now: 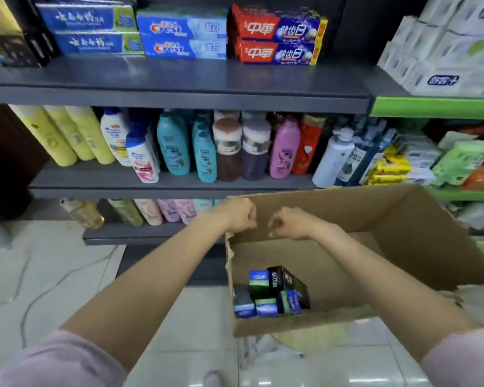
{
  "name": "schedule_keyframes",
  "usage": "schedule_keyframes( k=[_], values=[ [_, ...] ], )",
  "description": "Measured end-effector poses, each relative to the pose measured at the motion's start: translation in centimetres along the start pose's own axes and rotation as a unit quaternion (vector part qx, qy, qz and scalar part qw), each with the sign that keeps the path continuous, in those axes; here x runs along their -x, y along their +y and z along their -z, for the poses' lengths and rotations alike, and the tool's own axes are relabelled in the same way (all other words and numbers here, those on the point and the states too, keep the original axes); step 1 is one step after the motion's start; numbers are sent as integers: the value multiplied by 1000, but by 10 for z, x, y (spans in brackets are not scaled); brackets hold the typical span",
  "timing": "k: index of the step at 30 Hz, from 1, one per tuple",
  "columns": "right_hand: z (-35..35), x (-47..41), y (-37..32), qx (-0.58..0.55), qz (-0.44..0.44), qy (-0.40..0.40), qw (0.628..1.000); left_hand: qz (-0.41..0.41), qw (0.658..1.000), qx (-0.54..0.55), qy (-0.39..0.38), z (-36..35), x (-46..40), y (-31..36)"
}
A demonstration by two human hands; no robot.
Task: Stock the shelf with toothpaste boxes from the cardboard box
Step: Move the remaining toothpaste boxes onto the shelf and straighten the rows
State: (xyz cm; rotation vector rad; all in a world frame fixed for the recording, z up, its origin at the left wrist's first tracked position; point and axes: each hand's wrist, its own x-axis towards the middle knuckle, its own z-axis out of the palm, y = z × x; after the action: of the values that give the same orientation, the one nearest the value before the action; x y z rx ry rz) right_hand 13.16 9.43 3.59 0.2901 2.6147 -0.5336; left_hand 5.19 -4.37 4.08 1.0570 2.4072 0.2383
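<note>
Both hands — left point(239, 215), right point(288, 223) — hang over the box point(403, 236), fingers curled into fists, seemingly holding nothing; toothpaste boxes point(271, 293) lie inside.

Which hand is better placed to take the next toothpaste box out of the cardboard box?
Probably the right hand. It hangs over the open cardboard box, above the toothpaste boxes. The left hand sits at the box's left wall. Both hands hold nothing.

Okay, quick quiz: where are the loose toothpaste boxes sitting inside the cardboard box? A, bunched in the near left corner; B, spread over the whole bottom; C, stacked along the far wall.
A: the toothpaste boxes cluster at the near left corner of the cardboard box, the rest of its floor bare.
</note>
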Motion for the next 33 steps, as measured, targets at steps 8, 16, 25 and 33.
schedule_keyframes(
  k=[8,16,25,33],
  values=[
    [-73,-8,29,-22,19,-203,979,-24,957,-248,-145,-50,14,17],
    [-87,-7,54,-34,0,-108,994,-17,971,-165,-173,-80,4,27],
    [-67,6,82,-196,-8,72,978,52,989,138,21,-83,-5,27],
    [21,35,58,-583,57,207,784,50,832,472,287,-1,9,45]
  ],
)
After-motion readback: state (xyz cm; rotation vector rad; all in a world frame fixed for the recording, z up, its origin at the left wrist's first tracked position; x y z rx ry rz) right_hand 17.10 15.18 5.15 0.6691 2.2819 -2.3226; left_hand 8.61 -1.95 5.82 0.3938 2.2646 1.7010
